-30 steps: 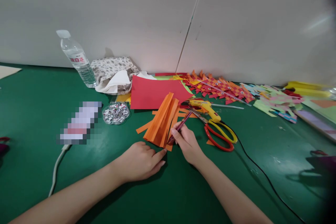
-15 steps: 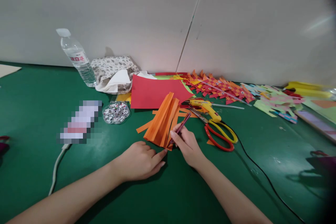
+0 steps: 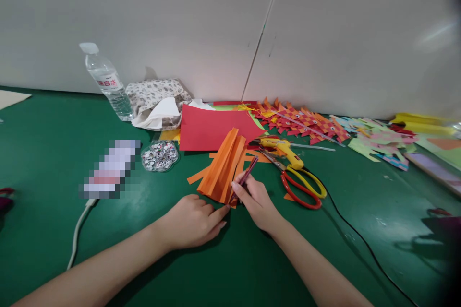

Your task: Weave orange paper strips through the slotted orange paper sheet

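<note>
Orange strips (image 3: 217, 173) lie fanned on the worktop (image 3: 223, 276). The right hand (image 3: 256, 201) grips a slim tool (image 3: 252, 165) slanting to their near end, apparently marking or scoring; the left hand (image 3: 197, 221) points its index finger there, its grip unclear. The next stroke calls for steady paper. Scissors (image 3: 305, 190) lie rightward.

The purple pen (image 3: 248, 171) now leans slightly steeper.

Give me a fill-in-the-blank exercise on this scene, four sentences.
The slim purple tool is in the ____ hand. Between the left hand and the red sheet lie paper strips coloured ____. The scissors have one red handle loop and one ____ loop. The bottle has a ____ cap.

Missing words: right, orange, yellow, white.
</note>
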The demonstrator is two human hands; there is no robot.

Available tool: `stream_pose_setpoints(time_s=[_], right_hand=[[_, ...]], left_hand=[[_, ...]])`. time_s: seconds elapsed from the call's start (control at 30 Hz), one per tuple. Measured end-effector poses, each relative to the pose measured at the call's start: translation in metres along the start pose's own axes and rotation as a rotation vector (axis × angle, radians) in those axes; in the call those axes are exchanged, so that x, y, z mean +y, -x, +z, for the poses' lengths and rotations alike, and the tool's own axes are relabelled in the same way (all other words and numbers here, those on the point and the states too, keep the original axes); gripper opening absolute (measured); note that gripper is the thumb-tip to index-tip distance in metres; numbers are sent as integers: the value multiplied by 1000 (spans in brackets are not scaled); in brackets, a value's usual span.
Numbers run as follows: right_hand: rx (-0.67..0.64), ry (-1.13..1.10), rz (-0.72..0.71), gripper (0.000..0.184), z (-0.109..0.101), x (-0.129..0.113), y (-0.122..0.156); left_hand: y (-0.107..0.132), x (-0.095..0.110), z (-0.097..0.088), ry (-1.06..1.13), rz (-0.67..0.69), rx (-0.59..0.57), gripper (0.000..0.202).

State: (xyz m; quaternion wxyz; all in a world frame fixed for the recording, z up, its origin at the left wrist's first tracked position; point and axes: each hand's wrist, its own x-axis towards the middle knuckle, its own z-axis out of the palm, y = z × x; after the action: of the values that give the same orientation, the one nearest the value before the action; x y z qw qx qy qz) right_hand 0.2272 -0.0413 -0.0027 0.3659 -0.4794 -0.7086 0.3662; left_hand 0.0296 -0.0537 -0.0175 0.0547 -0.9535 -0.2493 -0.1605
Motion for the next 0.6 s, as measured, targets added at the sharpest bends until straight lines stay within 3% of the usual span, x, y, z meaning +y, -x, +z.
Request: stream_pose_setpoints(time_s=[0.6], right_hand=[[62,-32,38,19,-1,6,1]], left_hand=[[-2,0,-2,84,-31,-87,28]])
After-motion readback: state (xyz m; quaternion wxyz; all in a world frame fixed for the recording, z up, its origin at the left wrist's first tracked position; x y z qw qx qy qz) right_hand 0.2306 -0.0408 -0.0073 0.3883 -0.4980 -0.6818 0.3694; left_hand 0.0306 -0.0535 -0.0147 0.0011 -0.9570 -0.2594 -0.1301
